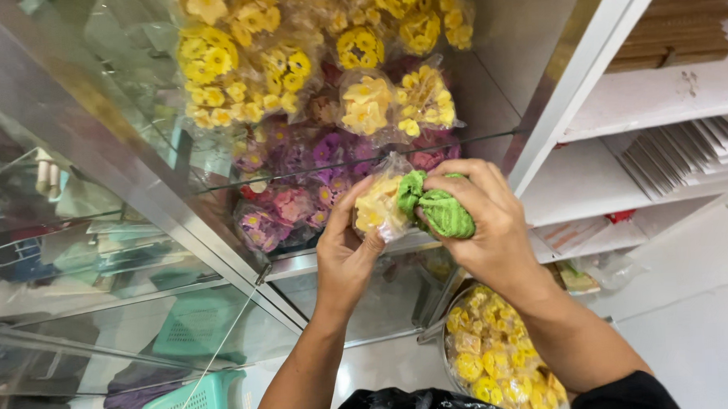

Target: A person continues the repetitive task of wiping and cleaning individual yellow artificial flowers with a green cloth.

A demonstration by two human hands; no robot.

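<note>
My left hand [345,249] grips a clear plastic bag of yellow flower-shaped pieces [378,206] from below, thumb and fingers around it. My right hand [481,216] is closed on the same bag's top and on a green cloth [441,208] bunched against it. Both hands are raised in front of a glass cabinet shelf [342,258]. On the shelf lie several bags of yellow flower pieces [360,104] stacked above bags of purple and pink ones [299,199].
A round metal bowl of loose yellow flower pieces [494,357] sits below my right forearm. White shelves with stacked flat packs [677,153] stand at right. A turquoise plastic basket [201,400] and a black bag [411,404] lie low in view.
</note>
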